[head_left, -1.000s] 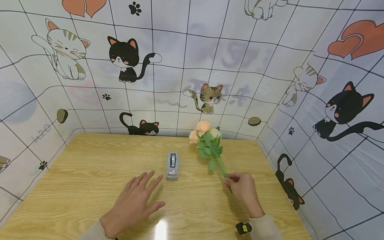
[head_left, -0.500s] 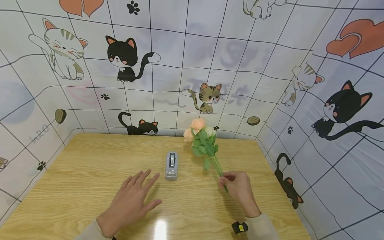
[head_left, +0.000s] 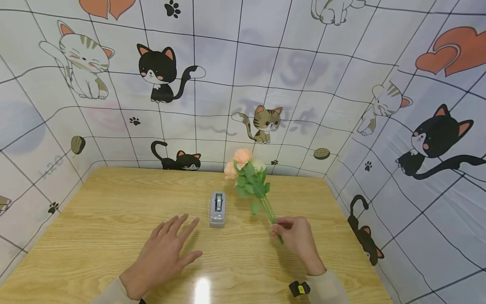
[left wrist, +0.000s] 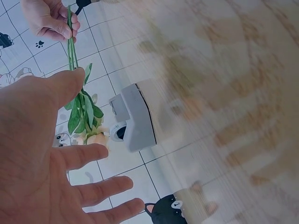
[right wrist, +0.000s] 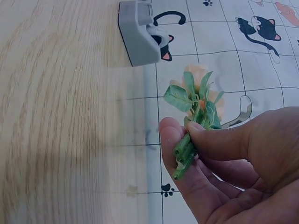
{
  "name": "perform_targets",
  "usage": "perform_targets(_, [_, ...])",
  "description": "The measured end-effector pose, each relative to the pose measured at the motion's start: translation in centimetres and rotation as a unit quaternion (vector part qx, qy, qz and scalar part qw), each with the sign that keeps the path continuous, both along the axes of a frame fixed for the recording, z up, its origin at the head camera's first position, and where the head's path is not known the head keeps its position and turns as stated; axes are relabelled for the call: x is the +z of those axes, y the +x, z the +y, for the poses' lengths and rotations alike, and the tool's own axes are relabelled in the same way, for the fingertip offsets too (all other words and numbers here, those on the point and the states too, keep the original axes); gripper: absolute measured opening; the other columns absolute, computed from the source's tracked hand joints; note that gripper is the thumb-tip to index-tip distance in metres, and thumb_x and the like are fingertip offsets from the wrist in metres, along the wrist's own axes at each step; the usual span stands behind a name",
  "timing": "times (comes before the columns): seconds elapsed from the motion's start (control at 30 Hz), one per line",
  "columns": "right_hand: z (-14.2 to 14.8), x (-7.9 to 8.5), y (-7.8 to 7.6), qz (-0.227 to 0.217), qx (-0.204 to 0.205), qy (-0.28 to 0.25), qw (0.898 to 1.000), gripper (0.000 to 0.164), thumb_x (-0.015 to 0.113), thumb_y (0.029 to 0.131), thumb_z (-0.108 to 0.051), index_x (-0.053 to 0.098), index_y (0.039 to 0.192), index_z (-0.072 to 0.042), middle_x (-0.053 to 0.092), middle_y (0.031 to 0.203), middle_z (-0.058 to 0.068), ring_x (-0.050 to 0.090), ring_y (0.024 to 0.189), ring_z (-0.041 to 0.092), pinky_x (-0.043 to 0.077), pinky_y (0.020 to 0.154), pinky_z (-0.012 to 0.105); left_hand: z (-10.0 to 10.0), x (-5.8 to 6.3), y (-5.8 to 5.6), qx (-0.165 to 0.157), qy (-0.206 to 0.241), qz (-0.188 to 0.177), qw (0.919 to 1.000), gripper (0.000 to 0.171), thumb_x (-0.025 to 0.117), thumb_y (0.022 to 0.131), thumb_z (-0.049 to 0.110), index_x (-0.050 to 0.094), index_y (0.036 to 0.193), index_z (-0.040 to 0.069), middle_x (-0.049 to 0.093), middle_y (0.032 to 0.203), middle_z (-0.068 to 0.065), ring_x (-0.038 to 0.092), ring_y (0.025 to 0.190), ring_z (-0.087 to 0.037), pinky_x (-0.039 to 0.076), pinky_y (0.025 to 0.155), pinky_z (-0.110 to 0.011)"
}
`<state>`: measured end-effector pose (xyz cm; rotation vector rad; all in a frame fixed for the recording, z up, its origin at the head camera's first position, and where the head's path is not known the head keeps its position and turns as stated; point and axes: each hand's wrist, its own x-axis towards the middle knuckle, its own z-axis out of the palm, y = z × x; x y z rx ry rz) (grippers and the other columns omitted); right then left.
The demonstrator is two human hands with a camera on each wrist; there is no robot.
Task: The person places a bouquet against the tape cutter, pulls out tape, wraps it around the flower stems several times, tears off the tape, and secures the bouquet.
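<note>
My right hand (head_left: 298, 238) pinches a small bunch of artificial roses (head_left: 248, 175) by the lower stems, between thumb and fingers. Peach and cream blooms point away toward the back wall, with green leaves below them. In the right wrist view the cut ends of the stems (right wrist: 184, 156) stick out past the fingertips. My left hand (head_left: 163, 251) is spread, palm down and holding nothing, left of a grey tape dispenser (head_left: 217, 210). The dispenser stands near the table's middle, a roll of tape (left wrist: 119, 132) showing in it in the left wrist view.
The wooden table (head_left: 125, 202) reaches back to a white cloth wall (head_left: 212, 97) printed with cats and grid lines. Another cloth wall closes the right side. A small black device (head_left: 299, 289) sits at my right wrist. Light glares on the table's front.
My right hand has moved left with the roses, bringing the blooms closer to the tape dispenser. My left hand has drifted slightly left, still spread.
</note>
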<state>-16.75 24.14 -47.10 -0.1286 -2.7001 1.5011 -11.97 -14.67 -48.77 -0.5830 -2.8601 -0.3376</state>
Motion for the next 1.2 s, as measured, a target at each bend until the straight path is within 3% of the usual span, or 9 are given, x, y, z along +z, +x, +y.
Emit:
perform_targets(0.4, [-1.3,0.4,0.1,0.005,0.018,-0.016,1.000,0.020,0.083,0.105,0.001,0.084,0.123,0.011,0.088,0.096,0.017,0.089,0.085,0.034,0.069,0.068,0.029,-0.7,-0.1,0.0,0.010,0.003,-0.006,0.9999,0.081,0.081,0.105,0.065,0.059,0.172,0.023,0.059,0.174,-0.020,0.062,0.156,-0.051,0.053,0.121,-0.077])
perform_targets(1.2, [-4.2,0.4,0.2,0.004,0.069,-0.038,0.997,0.019,0.083,0.105,0.001,0.085,0.123,0.009,0.089,0.097,0.016,0.089,0.088,0.036,0.070,0.070,0.030,-1.8,-0.2,0.1,0.020,-0.001,0.008,0.9998,0.079,0.080,0.106,0.065,0.061,0.170,0.022,0.061,0.173,-0.021,0.064,0.153,-0.051,0.056,0.117,-0.076])
